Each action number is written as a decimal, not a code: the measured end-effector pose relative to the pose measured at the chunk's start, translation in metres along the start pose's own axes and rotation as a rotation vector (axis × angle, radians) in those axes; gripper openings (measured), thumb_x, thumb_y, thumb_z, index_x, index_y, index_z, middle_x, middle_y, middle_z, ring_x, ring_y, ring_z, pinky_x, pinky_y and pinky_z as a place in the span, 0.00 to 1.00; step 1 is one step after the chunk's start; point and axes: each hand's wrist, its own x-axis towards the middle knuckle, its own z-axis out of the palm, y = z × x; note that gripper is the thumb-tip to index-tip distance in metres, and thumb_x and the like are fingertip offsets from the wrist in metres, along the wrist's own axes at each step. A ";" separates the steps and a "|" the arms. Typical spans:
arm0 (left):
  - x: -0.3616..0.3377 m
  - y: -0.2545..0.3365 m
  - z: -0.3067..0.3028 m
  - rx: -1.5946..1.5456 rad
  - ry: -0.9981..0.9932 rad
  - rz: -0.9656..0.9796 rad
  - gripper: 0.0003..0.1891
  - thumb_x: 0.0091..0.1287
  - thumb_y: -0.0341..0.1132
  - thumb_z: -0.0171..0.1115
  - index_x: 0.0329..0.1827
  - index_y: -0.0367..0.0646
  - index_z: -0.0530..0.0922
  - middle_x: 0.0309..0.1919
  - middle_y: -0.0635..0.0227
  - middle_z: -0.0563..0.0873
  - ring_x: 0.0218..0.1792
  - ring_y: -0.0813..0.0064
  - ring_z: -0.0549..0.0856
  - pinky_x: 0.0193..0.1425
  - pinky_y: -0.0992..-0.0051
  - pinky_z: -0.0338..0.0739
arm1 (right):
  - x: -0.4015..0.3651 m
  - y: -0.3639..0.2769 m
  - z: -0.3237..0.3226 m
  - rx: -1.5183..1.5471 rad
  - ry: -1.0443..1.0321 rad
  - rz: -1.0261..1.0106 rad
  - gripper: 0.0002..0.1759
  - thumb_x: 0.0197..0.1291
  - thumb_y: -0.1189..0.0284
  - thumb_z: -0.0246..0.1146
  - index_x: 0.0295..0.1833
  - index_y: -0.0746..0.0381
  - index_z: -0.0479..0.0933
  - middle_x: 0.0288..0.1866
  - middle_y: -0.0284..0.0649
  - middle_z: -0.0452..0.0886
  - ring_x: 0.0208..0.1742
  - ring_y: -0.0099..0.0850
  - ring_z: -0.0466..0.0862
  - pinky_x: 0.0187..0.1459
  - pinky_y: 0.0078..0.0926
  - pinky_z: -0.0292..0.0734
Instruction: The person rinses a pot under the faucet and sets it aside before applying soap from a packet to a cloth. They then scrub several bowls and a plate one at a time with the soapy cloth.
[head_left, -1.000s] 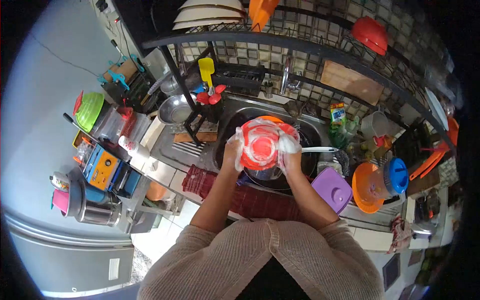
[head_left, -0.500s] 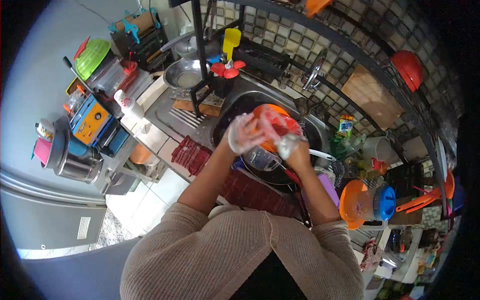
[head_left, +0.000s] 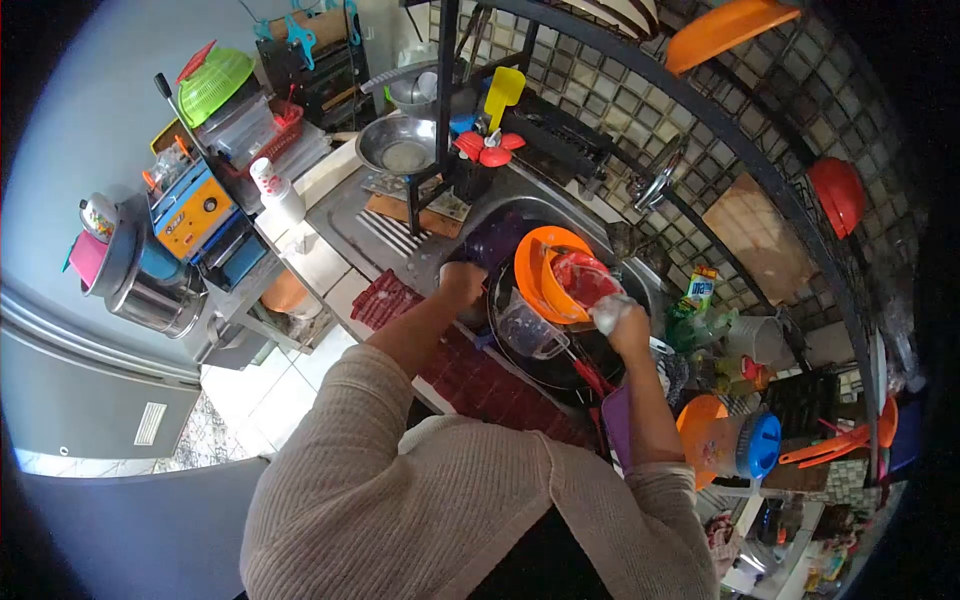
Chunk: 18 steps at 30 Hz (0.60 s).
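Observation:
My right hand (head_left: 622,328), covered in white suds, is closed at the lower right edge of a soapy red bowl (head_left: 584,278). The red bowl lies tilted against orange bowls (head_left: 545,250) in the sink (head_left: 500,208). My left hand (head_left: 462,284) is lowered at the left side of the sink, near a dark purple item (head_left: 492,243); its fingers are mostly hidden. Between the hands, a clear plastic container (head_left: 530,330) rests in a large dark pan (head_left: 555,372). A red handle (head_left: 590,375) lies beside it.
A faucet (head_left: 660,180) stands behind the sink. A black rack post (head_left: 443,110) rises at the left, near a metal bowl (head_left: 398,147). Dish soap (head_left: 700,288) and an orange bowl with a blue-lidded jug (head_left: 760,445) stand right. A dark red cloth (head_left: 485,385) covers the front edge.
My left hand has moved away from the red bowl, down to the sink's left side. My right hand has shifted slightly right and down. The view has turned a little.

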 end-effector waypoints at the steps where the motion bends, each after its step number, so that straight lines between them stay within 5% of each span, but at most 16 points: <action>1: 0.004 -0.002 0.003 0.009 -0.002 0.007 0.25 0.61 0.34 0.58 0.64 0.54 0.71 0.50 0.59 0.82 0.51 0.63 0.82 0.46 0.60 0.80 | 0.000 -0.003 -0.006 0.000 0.005 0.011 0.08 0.52 0.64 0.65 0.29 0.57 0.80 0.30 0.42 0.82 0.31 0.40 0.82 0.32 0.38 0.73; 3: 0.010 -0.010 0.014 0.150 0.220 0.179 0.12 0.61 0.37 0.56 0.47 0.51 0.81 0.42 0.64 0.85 0.45 0.62 0.85 0.43 0.62 0.80 | 0.001 -0.007 -0.016 0.254 0.152 0.200 0.13 0.53 0.63 0.67 0.26 0.61 0.78 0.25 0.41 0.80 0.26 0.38 0.81 0.29 0.34 0.72; 8: 0.017 -0.045 0.018 0.162 0.316 0.330 0.10 0.61 0.36 0.55 0.42 0.45 0.81 0.42 0.60 0.85 0.40 0.60 0.86 0.39 0.61 0.81 | -0.007 0.010 -0.032 0.614 0.240 0.621 0.22 0.63 0.58 0.61 0.22 0.62 0.74 0.17 0.34 0.73 0.18 0.28 0.72 0.23 0.24 0.66; 10: 0.020 -0.057 0.025 0.124 0.351 0.323 0.09 0.61 0.35 0.55 0.39 0.43 0.80 0.43 0.58 0.84 0.39 0.59 0.86 0.38 0.60 0.81 | -0.010 0.002 -0.050 1.263 0.028 1.063 0.24 0.64 0.52 0.56 0.21 0.57 0.71 0.15 0.32 0.69 0.17 0.27 0.72 0.23 0.21 0.67; 11: 0.016 -0.060 0.025 0.177 0.394 0.388 0.09 0.61 0.35 0.55 0.38 0.42 0.80 0.43 0.56 0.84 0.36 0.58 0.86 0.38 0.60 0.81 | -0.012 0.008 -0.048 1.591 -0.074 0.924 0.24 0.65 0.50 0.52 0.24 0.56 0.70 0.15 0.30 0.67 0.20 0.26 0.74 0.27 0.26 0.74; 14: 0.006 -0.061 0.022 0.269 0.460 0.480 0.09 0.60 0.35 0.55 0.37 0.41 0.79 0.43 0.54 0.84 0.34 0.56 0.86 0.37 0.59 0.81 | -0.017 -0.002 -0.034 1.994 -0.019 1.057 0.20 0.64 0.52 0.53 0.28 0.56 0.72 0.17 0.30 0.70 0.25 0.27 0.76 0.34 0.36 0.77; 15: 0.000 -0.059 0.014 0.305 0.485 0.507 0.09 0.60 0.35 0.54 0.38 0.40 0.79 0.42 0.54 0.84 0.33 0.56 0.86 0.36 0.59 0.81 | -0.013 -0.015 -0.045 2.023 -0.065 1.095 0.12 0.63 0.60 0.53 0.30 0.54 0.72 0.24 0.31 0.73 0.30 0.28 0.76 0.39 0.44 0.77; 18: -0.019 -0.058 -0.016 0.121 0.544 0.438 0.10 0.60 0.34 0.53 0.39 0.40 0.79 0.42 0.53 0.84 0.33 0.57 0.86 0.37 0.58 0.81 | -0.016 -0.013 -0.028 1.858 -0.131 1.038 0.05 0.58 0.67 0.58 0.37 0.55 0.72 0.24 0.31 0.70 0.26 0.27 0.73 0.40 0.42 0.77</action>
